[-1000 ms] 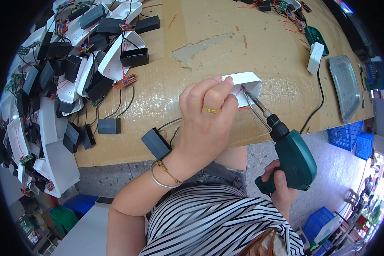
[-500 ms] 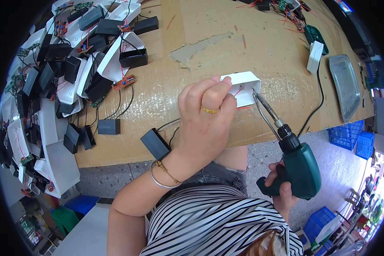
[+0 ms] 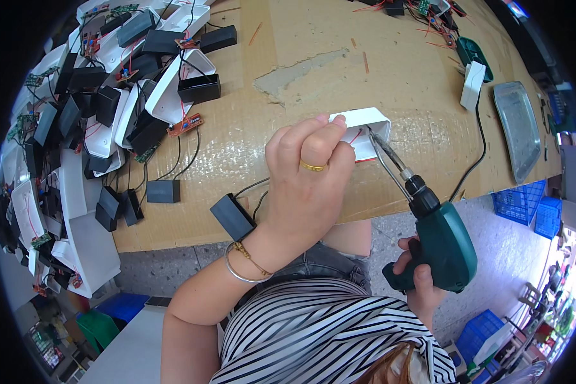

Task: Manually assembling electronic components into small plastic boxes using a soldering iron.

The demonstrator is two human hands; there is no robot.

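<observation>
My left hand [image 3: 310, 169] is closed on a white plastic housing [image 3: 365, 116], an open tray-like shell tilted above the cardboard-covered table. A bit of red wire [image 3: 357, 138] shows inside it; my fingers hide its left part. My right hand [image 3: 422, 278] wraps round the handle of a dark green soldering gun [image 3: 451, 246]. Its metal tip and thin side tube reach up and left into the housing's cavity, close to the wire; whether the tip touches anything is too small to tell. A black box [image 3: 233, 216] on a dark cable lies by my left wrist.
At left, white housings [image 3: 173, 96], black boxes and circuit boards with wires lie heaped. A metal tray [image 3: 517, 131] is at the table's right edge, near a green holder [image 3: 472, 54] and a white block [image 3: 472, 85] with a black cord. Blue crates [image 3: 520, 201] stand beyond.
The soldering gun has moved slightly up and left, so its tip sits deeper inside the housing, nearer the red wire. My left hand and the housing have hardly moved.
</observation>
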